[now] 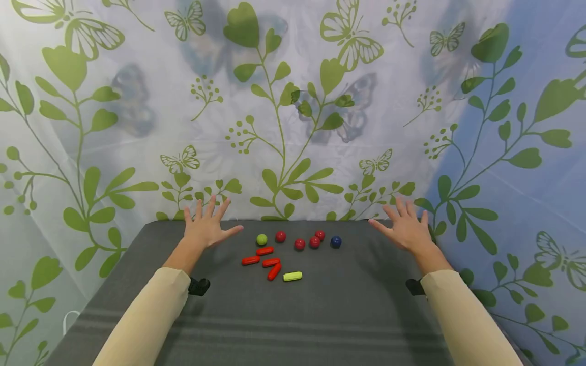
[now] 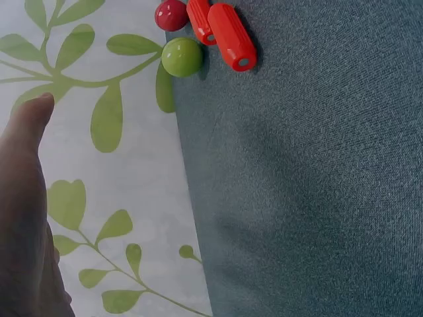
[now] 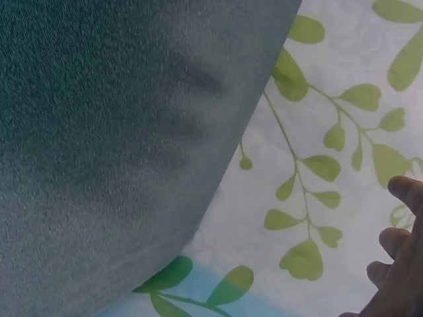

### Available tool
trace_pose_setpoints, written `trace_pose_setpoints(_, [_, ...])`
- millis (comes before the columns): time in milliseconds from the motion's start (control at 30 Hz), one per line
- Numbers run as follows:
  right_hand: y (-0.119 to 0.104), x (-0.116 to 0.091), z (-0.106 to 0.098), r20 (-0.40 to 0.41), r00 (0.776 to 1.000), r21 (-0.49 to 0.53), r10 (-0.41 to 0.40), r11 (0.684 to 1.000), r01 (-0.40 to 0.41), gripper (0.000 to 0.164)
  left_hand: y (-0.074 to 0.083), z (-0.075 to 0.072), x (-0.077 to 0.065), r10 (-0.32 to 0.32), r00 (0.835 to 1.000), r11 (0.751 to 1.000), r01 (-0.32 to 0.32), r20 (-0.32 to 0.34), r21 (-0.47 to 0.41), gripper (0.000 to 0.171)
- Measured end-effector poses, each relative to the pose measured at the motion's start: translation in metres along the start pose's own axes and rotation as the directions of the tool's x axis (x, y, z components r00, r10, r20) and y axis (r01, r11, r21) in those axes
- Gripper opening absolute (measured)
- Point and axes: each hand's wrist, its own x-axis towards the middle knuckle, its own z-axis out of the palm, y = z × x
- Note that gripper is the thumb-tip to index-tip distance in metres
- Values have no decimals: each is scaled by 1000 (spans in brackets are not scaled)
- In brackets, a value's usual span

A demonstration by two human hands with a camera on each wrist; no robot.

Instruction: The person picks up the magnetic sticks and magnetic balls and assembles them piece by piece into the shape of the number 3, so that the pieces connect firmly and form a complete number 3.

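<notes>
Fingers spread, my left hand (image 1: 204,230) is held over the left part of the grey table, holding nothing. My right hand (image 1: 407,229) is spread likewise over the right part, also with nothing in it. Between them lie a green ball (image 1: 261,239), several red balls (image 1: 299,244) and a dark blue ball (image 1: 336,241) in a rough row. Nearer to me are several red ribbed cylinders (image 1: 250,261) and one yellow-green cylinder (image 1: 292,276). The green ball (image 2: 182,57) and a red cylinder (image 2: 232,37) also show in the left wrist view, apart from the hand.
A grey cloth covers the table (image 1: 293,325). Behind it and at both sides hangs a pale curtain (image 1: 293,152) with green leaves and butterflies. Dark straps (image 1: 199,286) sit at both wrists. A thin white loop (image 1: 68,320) shows beside the table's left edge.
</notes>
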Motion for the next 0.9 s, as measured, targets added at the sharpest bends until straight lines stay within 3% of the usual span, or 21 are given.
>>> trace_pose_setpoints(300, [-16,-10,11,-43,996,20,-76,997,77,93,6,10,-3,40,999,999,-40,-33,-6,106])
trace_pose_setpoints(567, [-41,-22,25,-112,978,85,-178,978,188,80,16,24,-20,71,997,996,-73,-32,-55,103])
trace_pose_setpoints(900, [-68,-35,47,-113,961,186,-252,945,270,76,31,39,-39,120,991,988,-125,-64,-88,99])
